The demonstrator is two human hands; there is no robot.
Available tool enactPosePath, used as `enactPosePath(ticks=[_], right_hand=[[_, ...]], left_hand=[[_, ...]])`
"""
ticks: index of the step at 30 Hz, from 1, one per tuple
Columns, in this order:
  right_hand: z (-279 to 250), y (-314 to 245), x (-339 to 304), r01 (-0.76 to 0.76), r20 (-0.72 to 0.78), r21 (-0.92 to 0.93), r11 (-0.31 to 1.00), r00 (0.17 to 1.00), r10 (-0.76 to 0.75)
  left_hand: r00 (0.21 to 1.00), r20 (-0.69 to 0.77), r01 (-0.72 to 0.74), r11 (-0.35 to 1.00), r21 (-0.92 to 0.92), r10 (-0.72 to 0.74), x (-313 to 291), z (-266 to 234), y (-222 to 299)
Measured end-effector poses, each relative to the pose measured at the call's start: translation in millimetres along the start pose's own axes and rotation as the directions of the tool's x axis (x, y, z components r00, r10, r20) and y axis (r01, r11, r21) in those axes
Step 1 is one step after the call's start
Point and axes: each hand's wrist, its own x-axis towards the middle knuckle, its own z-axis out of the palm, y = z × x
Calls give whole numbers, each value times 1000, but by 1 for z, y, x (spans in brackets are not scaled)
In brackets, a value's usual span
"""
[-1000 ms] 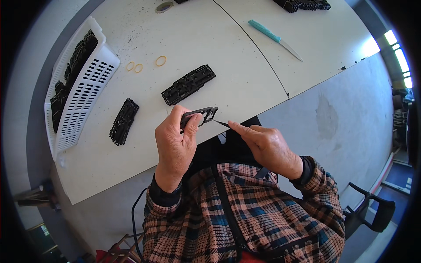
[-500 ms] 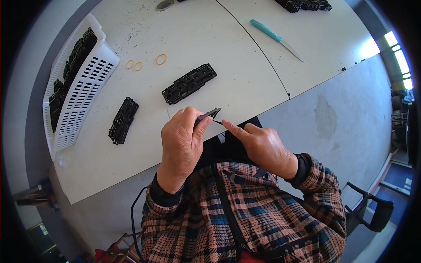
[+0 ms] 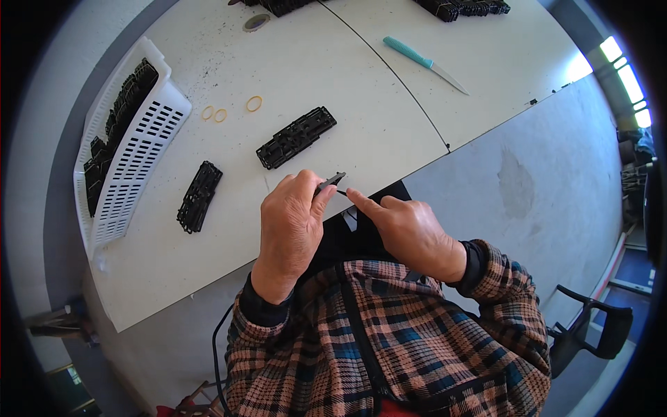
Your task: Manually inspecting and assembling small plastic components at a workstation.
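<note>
The left hand (image 3: pixel 292 226) pinches a small black plastic clip (image 3: pixel 329 183) over the white table's (image 3: pixel 389 132) near edge; the right hand's (image 3: pixel 410 233) forefinger touches it, seemingly empty. A slipped pinch could drop it floorward.

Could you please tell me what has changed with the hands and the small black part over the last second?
The left hand has turned the small black part from lying flat and open to view to nearly edge-on, hiding most of it; the right hand has brought its fingertip to it. The black pieces on the table, the basket and the knife have not moved.
</note>
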Motion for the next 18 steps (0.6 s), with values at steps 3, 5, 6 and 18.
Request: enactPosePath(ticks=[3, 5, 6, 18], right_hand=[[-3, -1, -3, -8, 20, 50, 999, 1000, 7], [-2, -2, -5, -13, 18, 43, 999, 1000, 12], [-2, -2, -5, -15, 17, 40, 999, 1000, 15], [14, 3, -7, -110, -55, 92, 990, 992, 115]], left_hand=[[1000, 6, -2, 1000, -10, 2, 0, 0, -3], [1000, -2, -7, 1000, -16, 7, 0, 0, -3], [1000, -10, -15, 1000, -20, 14, -1, -1, -3], [998, -56, 37, 998, -59, -40, -5, 3, -7]])
